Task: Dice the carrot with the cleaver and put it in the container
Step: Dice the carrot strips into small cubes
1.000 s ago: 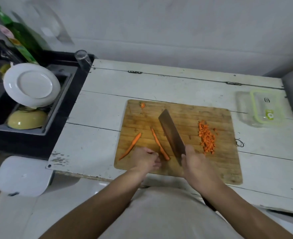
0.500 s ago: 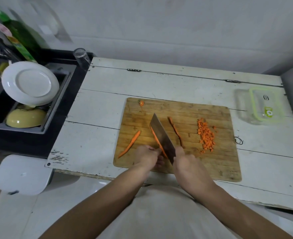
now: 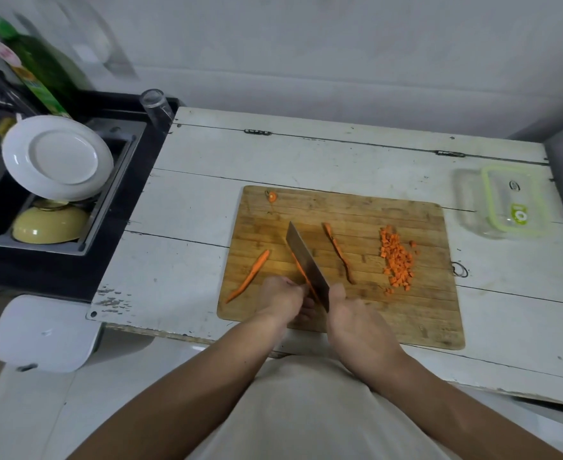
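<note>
Wood cutting board – scored; metal cleaver – dull.

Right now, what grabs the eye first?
The cleaver, gripped by the right hand, stands mid-board on a carrot strip that the left hand steadies. A bright pile of diced carrot sits on the right of the cutting board. The clear container waits at the table's right edge, nothing orange inside.

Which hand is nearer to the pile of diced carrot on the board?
The right hand. It grips the cleaver just left of and below the pile. The left hand lies farther left, on the other side of the blade.
</note>
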